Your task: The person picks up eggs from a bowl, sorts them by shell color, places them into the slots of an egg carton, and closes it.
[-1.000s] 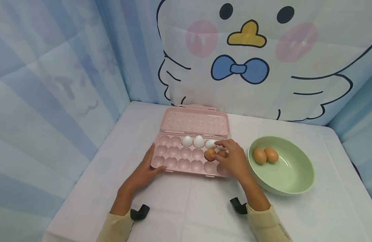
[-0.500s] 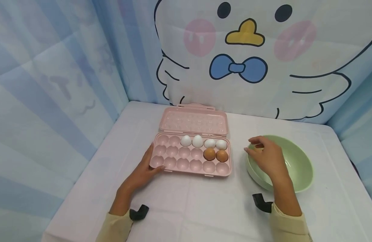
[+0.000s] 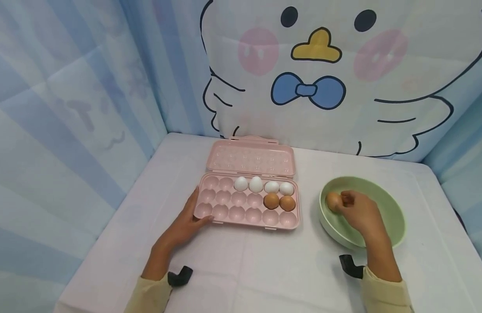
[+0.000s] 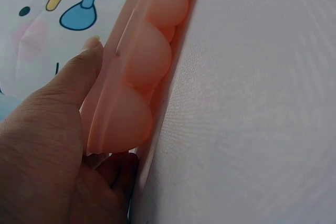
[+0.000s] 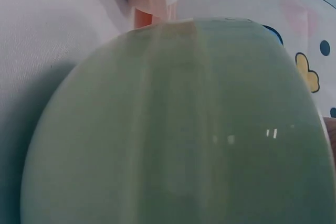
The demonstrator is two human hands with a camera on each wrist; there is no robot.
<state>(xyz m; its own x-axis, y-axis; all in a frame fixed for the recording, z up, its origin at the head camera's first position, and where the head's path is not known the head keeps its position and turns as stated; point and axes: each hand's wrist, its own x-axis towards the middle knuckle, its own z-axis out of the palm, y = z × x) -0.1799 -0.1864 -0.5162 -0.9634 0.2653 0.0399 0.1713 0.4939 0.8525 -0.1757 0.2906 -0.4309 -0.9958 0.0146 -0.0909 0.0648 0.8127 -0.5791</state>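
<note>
An open pink egg carton (image 3: 225,204) lies on the white table, with a row of white eggs (image 3: 263,186) at its back and two brown eggs (image 3: 279,202) in its middle row. My left hand (image 3: 190,219) rests against its front left corner, fingers straight along the side and thumb on the front edge; the left wrist view shows that corner (image 4: 131,114) close up. My right hand (image 3: 354,211) is inside the green bowl (image 3: 386,195), fingers curled round a brown egg (image 3: 333,201). In the right wrist view the bowl's outer wall (image 5: 173,129) hides the egg.
The carton's lid (image 3: 250,157) lies flat behind it, toward the cartoon curtain (image 3: 315,87) that walls the back and both sides. White tablecloth (image 3: 264,269) stretches between carton, bowl and the near edge.
My right hand has left the carton's brown eggs, crossed to the right into the green bowl and closed on a brown egg there. The left hand has stayed put.
</note>
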